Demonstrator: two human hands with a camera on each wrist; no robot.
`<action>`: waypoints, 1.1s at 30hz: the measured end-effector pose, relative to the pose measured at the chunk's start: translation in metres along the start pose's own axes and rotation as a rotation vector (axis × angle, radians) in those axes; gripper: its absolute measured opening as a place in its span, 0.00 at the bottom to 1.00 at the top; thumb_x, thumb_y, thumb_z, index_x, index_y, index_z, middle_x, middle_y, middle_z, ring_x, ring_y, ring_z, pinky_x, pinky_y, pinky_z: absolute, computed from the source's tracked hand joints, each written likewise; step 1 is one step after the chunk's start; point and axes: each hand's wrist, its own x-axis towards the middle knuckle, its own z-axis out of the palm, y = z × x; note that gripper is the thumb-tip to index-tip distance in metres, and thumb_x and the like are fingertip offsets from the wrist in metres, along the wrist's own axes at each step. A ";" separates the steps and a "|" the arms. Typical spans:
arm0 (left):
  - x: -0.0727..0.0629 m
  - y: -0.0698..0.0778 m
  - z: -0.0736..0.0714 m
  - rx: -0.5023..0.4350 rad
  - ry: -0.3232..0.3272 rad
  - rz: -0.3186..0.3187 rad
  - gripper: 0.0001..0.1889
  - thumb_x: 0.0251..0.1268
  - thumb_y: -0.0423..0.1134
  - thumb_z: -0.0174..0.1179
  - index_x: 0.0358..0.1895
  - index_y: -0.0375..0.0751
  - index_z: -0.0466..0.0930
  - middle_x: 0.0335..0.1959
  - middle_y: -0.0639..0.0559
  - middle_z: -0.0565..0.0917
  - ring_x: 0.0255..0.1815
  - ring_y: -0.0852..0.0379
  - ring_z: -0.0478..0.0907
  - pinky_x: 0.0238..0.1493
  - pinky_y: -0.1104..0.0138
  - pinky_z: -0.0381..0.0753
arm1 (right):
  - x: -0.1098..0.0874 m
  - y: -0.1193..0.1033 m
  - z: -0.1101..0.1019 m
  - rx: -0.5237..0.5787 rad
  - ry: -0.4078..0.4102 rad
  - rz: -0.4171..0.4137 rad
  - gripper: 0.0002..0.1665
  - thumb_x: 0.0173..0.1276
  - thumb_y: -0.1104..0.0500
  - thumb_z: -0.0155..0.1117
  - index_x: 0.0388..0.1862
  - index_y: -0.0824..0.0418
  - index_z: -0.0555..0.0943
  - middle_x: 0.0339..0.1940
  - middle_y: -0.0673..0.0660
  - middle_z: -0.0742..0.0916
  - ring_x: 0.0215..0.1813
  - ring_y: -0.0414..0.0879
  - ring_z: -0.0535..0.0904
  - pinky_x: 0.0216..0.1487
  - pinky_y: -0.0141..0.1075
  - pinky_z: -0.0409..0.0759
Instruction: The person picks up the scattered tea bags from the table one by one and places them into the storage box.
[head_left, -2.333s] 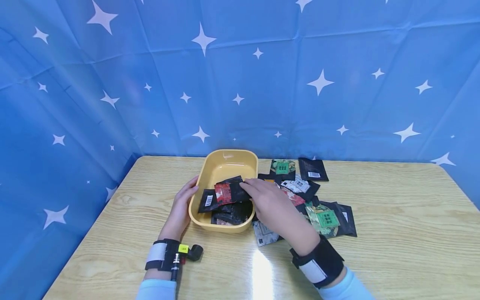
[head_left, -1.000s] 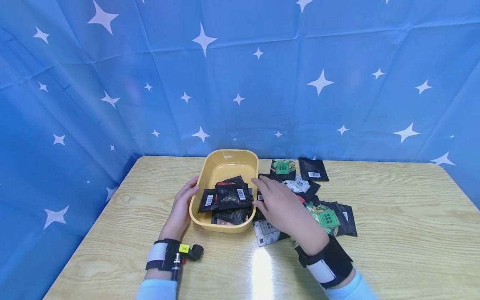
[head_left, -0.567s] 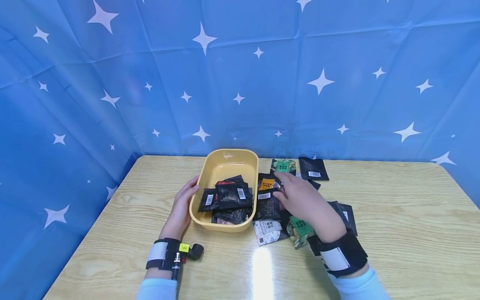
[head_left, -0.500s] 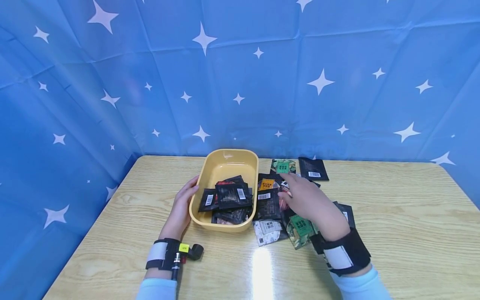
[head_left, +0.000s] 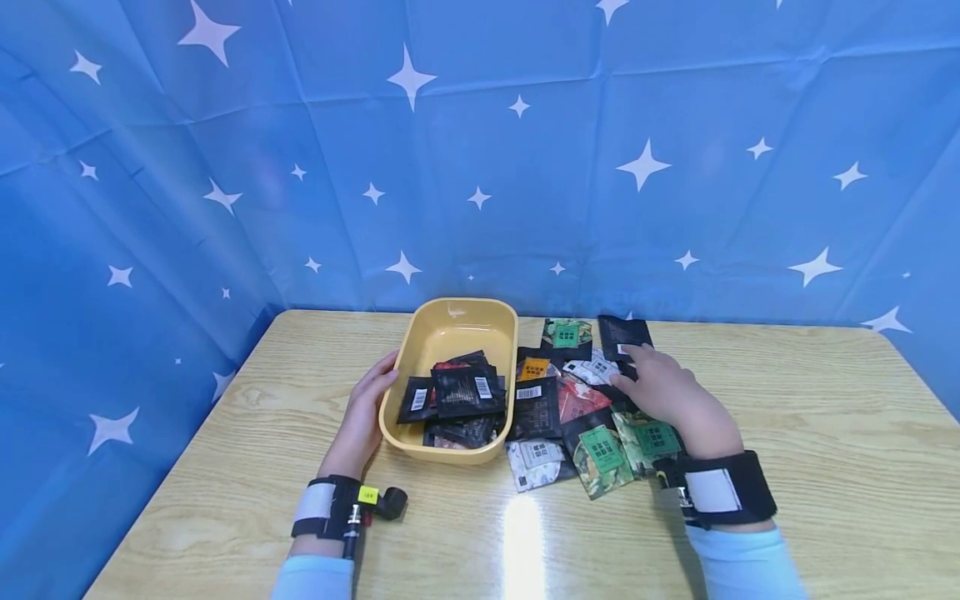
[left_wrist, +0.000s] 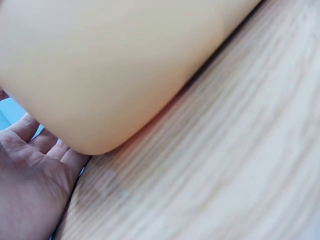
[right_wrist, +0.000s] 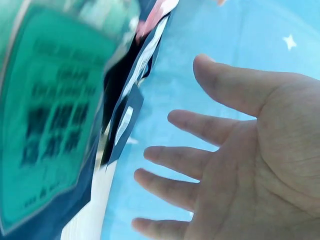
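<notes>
A yellow plastic basin [head_left: 447,325] stands on the table with several black sachets [head_left: 469,392] heaped in its near half. My left hand [head_left: 366,402] rests against the outside of its left wall; in the left wrist view, the fingers of that hand [left_wrist: 35,172] lie along the basin's side [left_wrist: 115,65]. My right hand [head_left: 667,390] is over the right part of the loose sachets, close to a black barcoded sachet [head_left: 618,329] at the back. Spread fingers and a bare palm show on the right hand [right_wrist: 235,165] in the right wrist view; it holds nothing.
Loose sachets lie right of the basin, overlapping: green-labelled ones [head_left: 602,450], a red one [head_left: 581,400], an orange-labelled one [head_left: 535,368] and white-patterned ones [head_left: 536,462]. A blue star-printed curtain [head_left: 525,167] hangs behind the wooden table [head_left: 825,458].
My right hand let a black sachet drop onto the heap in the basin, then moved right across the loose sachets towards the back ones. The left hand stayed at the basin.
</notes>
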 end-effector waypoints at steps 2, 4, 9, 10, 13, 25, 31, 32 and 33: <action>0.000 0.000 0.000 0.004 -0.002 0.000 0.28 0.76 0.36 0.43 0.75 0.33 0.57 0.76 0.43 0.59 0.75 0.48 0.58 0.75 0.59 0.56 | 0.000 0.005 -0.002 0.005 -0.002 0.013 0.38 0.76 0.52 0.56 0.72 0.78 0.60 0.70 0.82 0.62 0.69 0.77 0.58 0.61 0.74 0.60; 0.001 -0.001 0.000 0.006 -0.002 0.000 0.28 0.76 0.36 0.43 0.76 0.33 0.57 0.76 0.43 0.59 0.75 0.48 0.57 0.75 0.59 0.56 | 0.001 0.009 -0.003 0.016 -0.005 0.020 0.39 0.76 0.52 0.55 0.72 0.79 0.59 0.70 0.83 0.61 0.69 0.78 0.57 0.61 0.74 0.60; 0.002 -0.001 0.000 -0.006 0.002 0.000 0.28 0.75 0.36 0.43 0.76 0.33 0.57 0.76 0.43 0.59 0.75 0.48 0.58 0.75 0.59 0.57 | 0.001 0.018 -0.004 0.020 -0.006 0.097 0.40 0.75 0.51 0.55 0.72 0.78 0.58 0.71 0.84 0.56 0.71 0.79 0.48 0.63 0.76 0.53; 0.002 -0.001 0.000 -0.009 0.002 0.001 0.28 0.75 0.36 0.43 0.76 0.33 0.57 0.76 0.43 0.59 0.75 0.48 0.58 0.74 0.59 0.57 | 0.001 0.019 -0.003 0.017 -0.009 0.115 0.40 0.75 0.51 0.55 0.73 0.78 0.57 0.71 0.84 0.54 0.72 0.80 0.47 0.63 0.77 0.51; 0.002 -0.001 0.000 -0.012 0.003 0.003 0.28 0.75 0.36 0.43 0.76 0.34 0.57 0.76 0.44 0.60 0.74 0.48 0.58 0.74 0.60 0.58 | 0.002 0.024 0.001 -0.009 -0.026 0.142 0.41 0.74 0.51 0.57 0.71 0.79 0.58 0.70 0.85 0.56 0.71 0.80 0.49 0.63 0.76 0.54; 0.002 0.000 -0.001 -0.022 -0.027 0.008 0.28 0.75 0.36 0.42 0.76 0.34 0.56 0.75 0.43 0.59 0.74 0.48 0.58 0.74 0.60 0.59 | 0.006 0.023 0.004 -0.022 -0.055 0.075 0.41 0.75 0.52 0.58 0.70 0.82 0.59 0.68 0.82 0.65 0.69 0.76 0.60 0.62 0.69 0.65; 0.001 0.000 -0.001 -0.019 -0.022 0.004 0.28 0.76 0.35 0.42 0.76 0.33 0.56 0.76 0.42 0.59 0.74 0.48 0.58 0.74 0.60 0.58 | 0.009 0.012 0.010 0.058 -0.040 -0.014 0.45 0.72 0.52 0.62 0.77 0.71 0.54 0.75 0.80 0.53 0.72 0.76 0.52 0.64 0.71 0.59; 0.001 0.000 -0.001 -0.017 -0.021 0.003 0.28 0.76 0.35 0.42 0.76 0.32 0.56 0.76 0.42 0.59 0.74 0.48 0.57 0.74 0.60 0.58 | 0.010 0.010 0.012 0.049 -0.049 -0.022 0.45 0.72 0.52 0.63 0.78 0.69 0.55 0.75 0.80 0.52 0.72 0.76 0.51 0.64 0.71 0.59; 0.001 0.000 -0.001 -0.012 -0.019 0.004 0.28 0.76 0.35 0.42 0.76 0.32 0.56 0.76 0.42 0.59 0.74 0.48 0.57 0.74 0.60 0.58 | 0.011 0.009 0.014 0.037 -0.058 -0.025 0.45 0.71 0.51 0.64 0.77 0.68 0.57 0.75 0.79 0.53 0.72 0.76 0.52 0.63 0.71 0.61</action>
